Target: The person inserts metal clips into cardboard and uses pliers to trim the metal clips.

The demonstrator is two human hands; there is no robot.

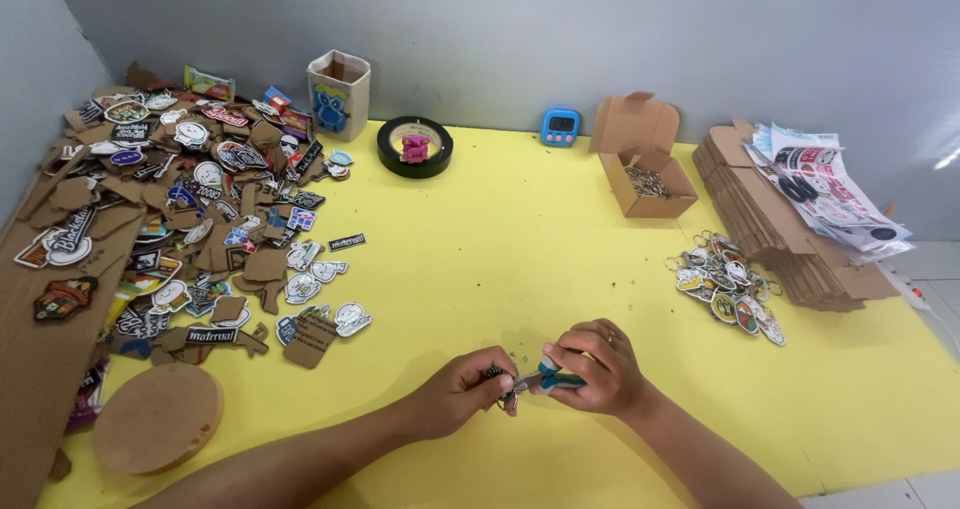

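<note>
Blue-handled pliers point(552, 379) are gripped in the right hand point(597, 367); beside them, a small dark piece point(494, 373) is pinched by the left hand point(462, 391).

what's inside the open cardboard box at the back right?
The open cardboard box holds a heap of small metal rings or chains. What lies beneath the heap, and the box floor, is covered.

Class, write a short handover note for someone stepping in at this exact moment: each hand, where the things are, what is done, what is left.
Left hand: pinches a small dark piece with a metal ring.
Right hand: closed on teal-handled pliers, tips at the ring.
Done: a heap of ringed keychains lies right of the hands.
Left: many ringless cutouts on the left; the open box of rings stands at the back.
</note>
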